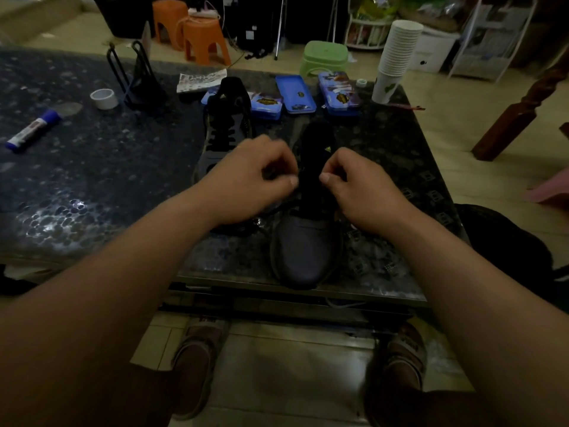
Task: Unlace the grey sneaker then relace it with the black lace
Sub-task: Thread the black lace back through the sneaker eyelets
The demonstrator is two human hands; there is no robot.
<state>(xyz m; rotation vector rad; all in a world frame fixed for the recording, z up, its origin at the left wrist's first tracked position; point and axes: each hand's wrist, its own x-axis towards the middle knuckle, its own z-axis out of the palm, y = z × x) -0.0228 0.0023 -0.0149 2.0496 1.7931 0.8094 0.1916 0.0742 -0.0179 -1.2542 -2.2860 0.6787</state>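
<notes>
Both forearms reach forward from the lower corners of the view and converge over the grey sneaker (304,251), which stands on the dark speckled table (92,180) at its near edge, toe pointing back toward the person and its black tongue raised between the two hands. The left hand (255,177) hovers over the sneaker's left eyelet row, knuckles up, wrist slightly bent, its fingers curled under and the thumb pressed against the forefinger in a pinch. A dark strand of the black lace (278,208) trails from beneath that pinch down across the shoe's side, so this hand grasps the lace. The right hand (354,186) mirrors it on the other side of the tongue, with curled fingers and the thumb tip closed on the forefinger. The light is too dim to tell whether it grips lace or the shoe's edge. The two thumbs face each other, near but apart, with the tongue between them. Behind the left hand lies a second sneaker (228,127), laced in black. Farther back on the table are blue tins (295,94), a stack of paper cups (397,57), a roll of tape (104,98) and a glue stick (34,129) well off to the left. On the floor beyond are a green stool (324,57) and orange stools (197,35).
</notes>
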